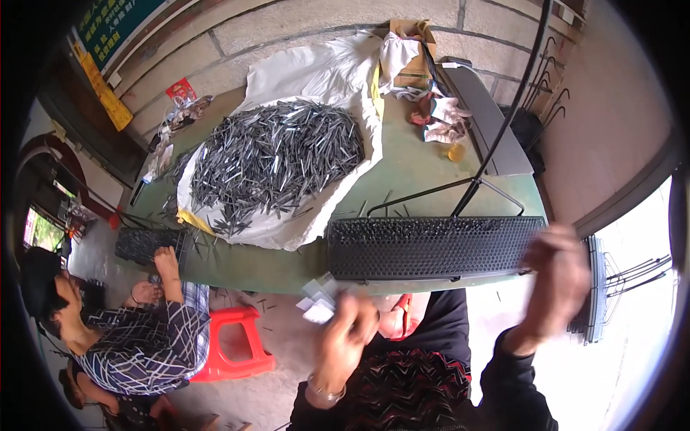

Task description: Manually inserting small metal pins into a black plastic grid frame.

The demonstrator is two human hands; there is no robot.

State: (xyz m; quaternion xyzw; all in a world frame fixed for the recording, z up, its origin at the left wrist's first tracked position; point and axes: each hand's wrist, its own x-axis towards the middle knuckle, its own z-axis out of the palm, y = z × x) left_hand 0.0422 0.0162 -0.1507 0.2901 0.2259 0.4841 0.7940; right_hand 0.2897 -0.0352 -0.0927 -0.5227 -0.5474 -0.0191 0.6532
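Strips on sheet, tray at right

Large pale stone blocks with darker seams make up the back wall, behind a green-topped table. A plain pale wall stands to the right. Daylight (strong enough there to bleach the floor white) floods the right side. At far left, greenery shows through a small window; a red stool stands left of centre.
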